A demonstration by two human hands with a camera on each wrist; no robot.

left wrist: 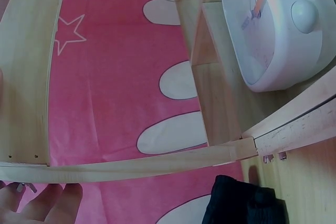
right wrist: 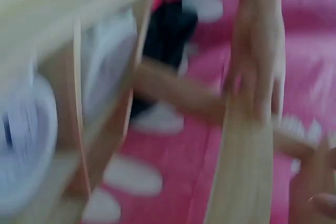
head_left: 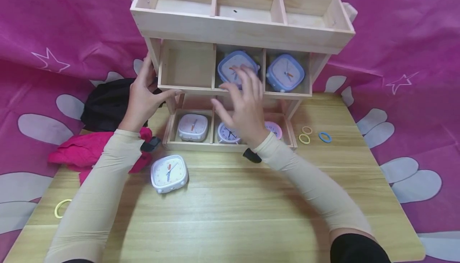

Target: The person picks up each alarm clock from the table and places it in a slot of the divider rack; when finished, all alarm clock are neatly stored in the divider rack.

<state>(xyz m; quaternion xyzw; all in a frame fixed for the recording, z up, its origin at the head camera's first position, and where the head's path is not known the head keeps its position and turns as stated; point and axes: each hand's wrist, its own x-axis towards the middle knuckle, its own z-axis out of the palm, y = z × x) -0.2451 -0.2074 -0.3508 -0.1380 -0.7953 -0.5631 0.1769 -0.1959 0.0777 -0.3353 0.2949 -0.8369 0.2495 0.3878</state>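
A three-tier wooden shelf point(head_left: 233, 31) stands on the table. My left hand point(head_left: 141, 97) grips its left side at the middle tier, thumb along the front edge and fingers behind the upright. Fingers slightly bent and spread, my right hand point(head_left: 246, 105) hovers before the middle compartment. It overlaps a blue alarm clock point(head_left: 231, 61) there and holds nothing. Another blue clock point(head_left: 285, 73) leans in the right compartment; the left one is bare. Below sit a white square clock point(head_left: 193, 127), a round white clock point(head_left: 226, 134) and a pink clock point(head_left: 274, 129), the last two partly hidden.
On the table point(head_left: 230, 215), a white alarm clock point(head_left: 169, 174) lies face up in front of the shelf. Red cloth point(head_left: 84, 151) and a black bag-like item point(head_left: 108, 105) lie left. Small rings point(head_left: 325, 137) are to the right, and a yellow ring point(head_left: 57, 209) is at far left.
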